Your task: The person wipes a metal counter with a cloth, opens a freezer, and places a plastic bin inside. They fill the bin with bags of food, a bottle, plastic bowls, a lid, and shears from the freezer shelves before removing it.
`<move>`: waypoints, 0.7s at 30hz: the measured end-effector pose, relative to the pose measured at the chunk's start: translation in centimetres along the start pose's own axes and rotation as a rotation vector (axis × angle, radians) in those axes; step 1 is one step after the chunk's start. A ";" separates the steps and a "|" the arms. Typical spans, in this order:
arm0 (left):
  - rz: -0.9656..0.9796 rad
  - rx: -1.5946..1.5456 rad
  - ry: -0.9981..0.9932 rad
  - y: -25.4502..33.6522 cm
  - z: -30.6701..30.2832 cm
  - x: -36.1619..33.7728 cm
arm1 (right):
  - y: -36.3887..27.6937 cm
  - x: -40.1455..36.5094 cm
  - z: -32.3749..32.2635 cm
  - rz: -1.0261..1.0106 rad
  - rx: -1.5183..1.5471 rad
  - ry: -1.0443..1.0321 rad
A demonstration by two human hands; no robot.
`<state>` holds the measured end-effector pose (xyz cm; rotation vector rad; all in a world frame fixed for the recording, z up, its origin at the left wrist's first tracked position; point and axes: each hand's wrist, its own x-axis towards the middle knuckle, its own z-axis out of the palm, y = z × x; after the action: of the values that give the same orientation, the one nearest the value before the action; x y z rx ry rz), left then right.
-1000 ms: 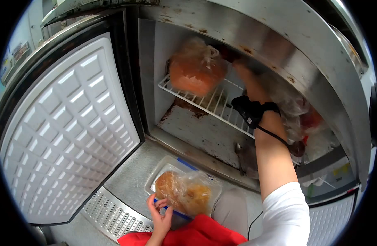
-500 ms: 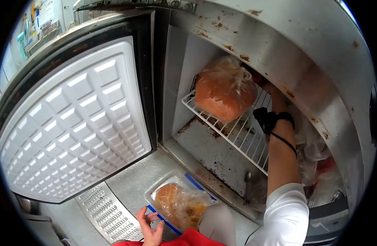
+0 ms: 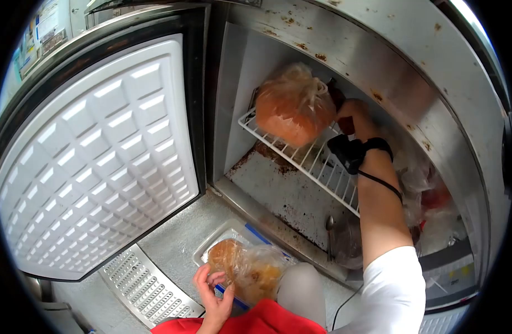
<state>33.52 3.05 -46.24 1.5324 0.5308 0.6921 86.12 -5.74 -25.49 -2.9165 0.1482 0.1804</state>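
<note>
My right hand (image 3: 355, 113) reaches deep into the open fridge, over the white wire shelf (image 3: 309, 162). Its fingers are hidden behind a knotted clear bag of orange food (image 3: 294, 108), and something dark red (image 3: 346, 126) shows beside the hand. A black device (image 3: 348, 153) is strapped to that wrist. Low in the view, my left hand (image 3: 213, 292) has its fingers apart and slightly bent, with nothing visible in them. It is at the near side of a clear tub with blue edges (image 3: 211, 238), in which bagged yellowish-brown food (image 3: 250, 270) lies.
The fridge door (image 3: 105, 150) stands wide open on the left. Several plastic bags (image 3: 428, 195) crowd the right side inside. A spoon (image 3: 329, 225) rests near the fridge's lower edge. On the floor lies a perforated metal strip (image 3: 147, 286).
The view has shifted slightly. My left hand has moved up and right, closer to the tub's bagged food. My right arm stays inside the fridge, with a dark red thing now showing beside the hand.
</note>
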 end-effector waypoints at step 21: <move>-0.106 -0.256 -0.095 -3.1 0.3 -1.3 | 9.3 -25.3 4.8 -0.656 1.384 -0.727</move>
<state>33.04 2.23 -49.46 1.2816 0.4307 0.5788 59.53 -11.56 -28.71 -1.2965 -0.5570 0.6585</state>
